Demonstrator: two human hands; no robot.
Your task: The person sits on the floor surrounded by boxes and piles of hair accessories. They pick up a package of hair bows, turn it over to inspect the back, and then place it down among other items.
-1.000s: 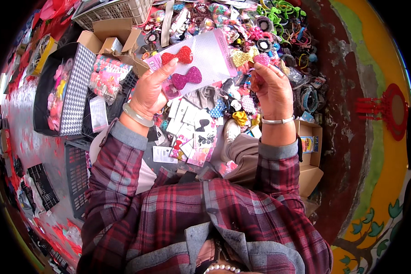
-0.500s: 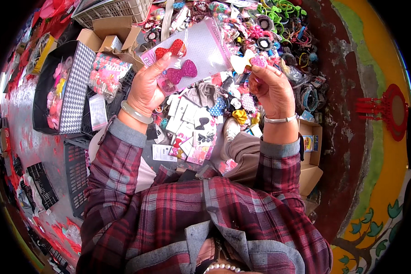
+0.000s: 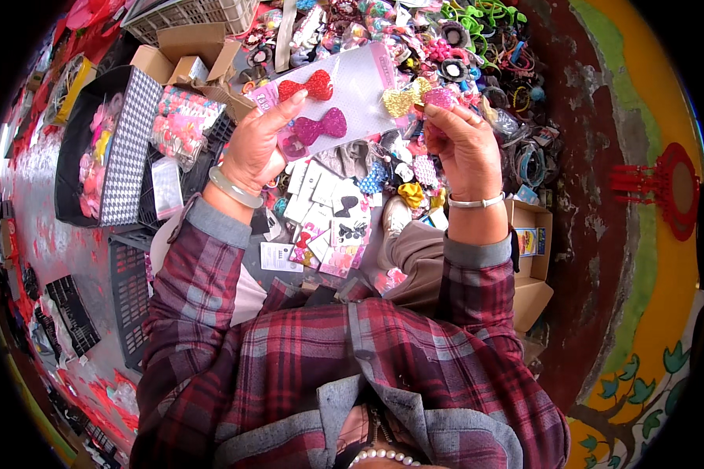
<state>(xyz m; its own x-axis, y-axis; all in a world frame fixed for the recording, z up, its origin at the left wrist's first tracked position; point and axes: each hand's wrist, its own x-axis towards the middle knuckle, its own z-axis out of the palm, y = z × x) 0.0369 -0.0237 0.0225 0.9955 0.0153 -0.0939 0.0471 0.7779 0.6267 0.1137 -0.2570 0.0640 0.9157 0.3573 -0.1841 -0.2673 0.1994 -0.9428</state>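
My left hand (image 3: 256, 148) is closed on the edge of a clear, dotted plastic bag (image 3: 360, 82) with pink ends, the thumb on top. At the bag's left part show a red glitter bow (image 3: 308, 85) and a magenta glitter bow (image 3: 321, 127); I cannot tell whether they lie inside it. Between the thumb and fingers of my right hand (image 3: 468, 152) is a pink glitter bow (image 3: 441, 96). A gold glitter bow (image 3: 404, 99) sticks out beside it, at the bag's right end. Below lie several bow cards (image 3: 350, 232).
A heap of hair accessories (image 3: 446, 47) spreads at the far side. To the left stand a houndstooth box (image 3: 129, 148), an opened carton (image 3: 168, 48) and a dark plastic crate (image 3: 129, 301). Another carton (image 3: 530, 277) is by my right forearm, near the painted wall (image 3: 653, 94).
My right hand has shifted slightly left with the bows, and the gold one now shows its glitter instead of a bright glare. The bag lies a little flatter and lower.
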